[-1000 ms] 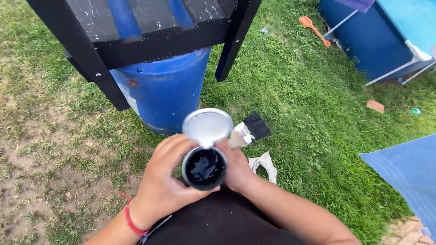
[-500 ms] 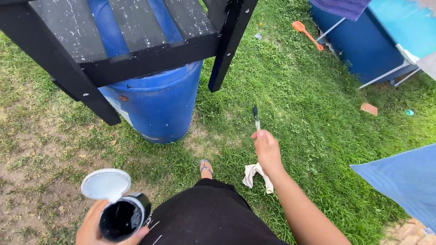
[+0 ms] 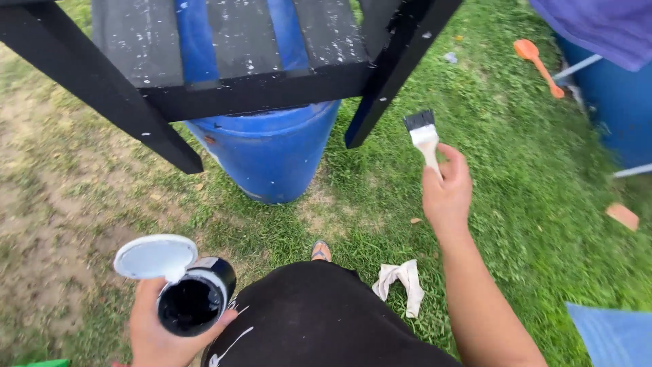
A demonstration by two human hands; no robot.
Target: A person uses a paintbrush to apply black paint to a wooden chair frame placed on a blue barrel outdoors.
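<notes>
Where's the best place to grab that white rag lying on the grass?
Probably at the bunched upper end of the white rag, pinching down from above. It lies limp and crumpled on the grass beside the person's knee, so only a raised fold gives fingers purchase; the flat trailing end would be harder to lift.

paintbrush [image 3: 422, 138] raised, open paint can [image 3: 195, 305] held

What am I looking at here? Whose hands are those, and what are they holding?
The camera sits on a person's head and looks down, so you see their own two hands. The left hand holds an open can of black paint with its lid flipped up. The right hand holds up a paintbrush. In front is a black wooden frame resting on a blue barrel. A white rag lies on the grass.
</notes>
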